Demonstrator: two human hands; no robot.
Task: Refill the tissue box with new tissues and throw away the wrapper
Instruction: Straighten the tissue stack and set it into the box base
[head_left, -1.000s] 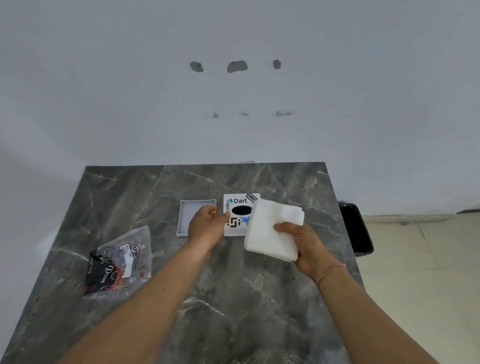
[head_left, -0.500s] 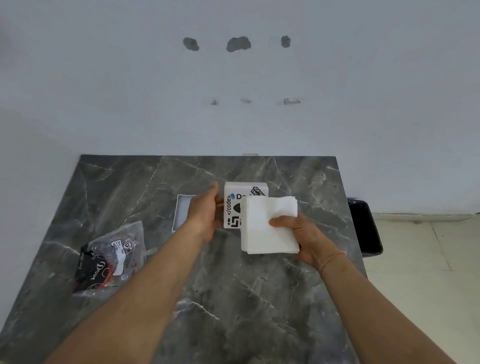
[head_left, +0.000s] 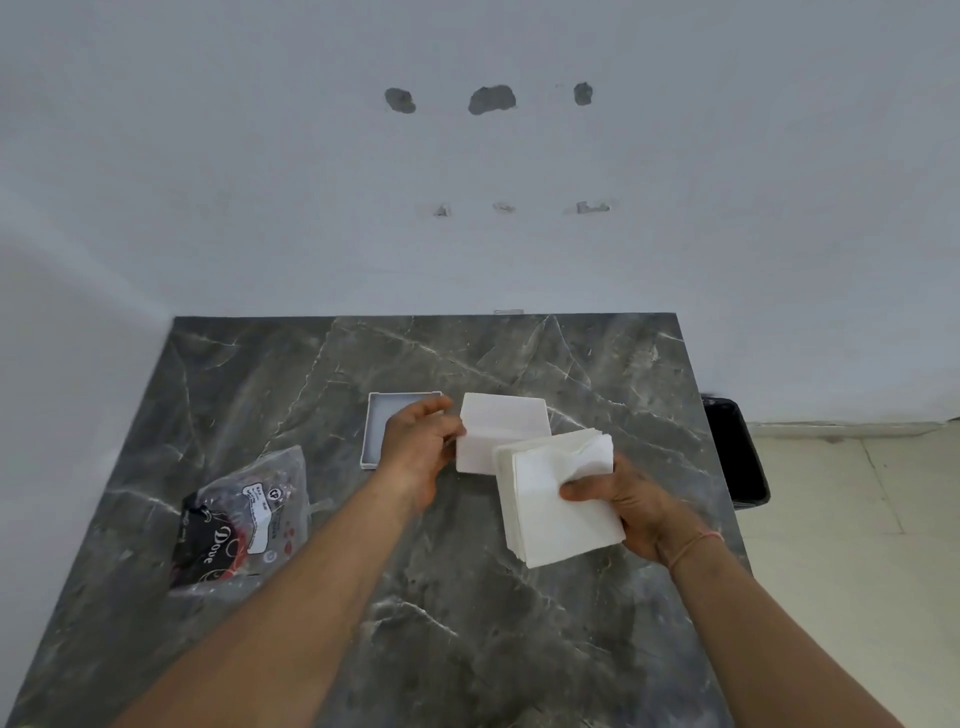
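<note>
Tissue stack (head_left: 556, 499) in right hand (head_left: 631, 506), beside tissue box (head_left: 501, 428)

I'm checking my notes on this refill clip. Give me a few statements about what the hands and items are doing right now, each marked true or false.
1. The right hand holds a stack of tissues. True.
2. The left hand grips the white box. True.
3. The wrapper is in the bin. False: it lies on the table, left of the arms.
4. The lid sits on the box. False: it lies on the table behind the left hand.
</note>
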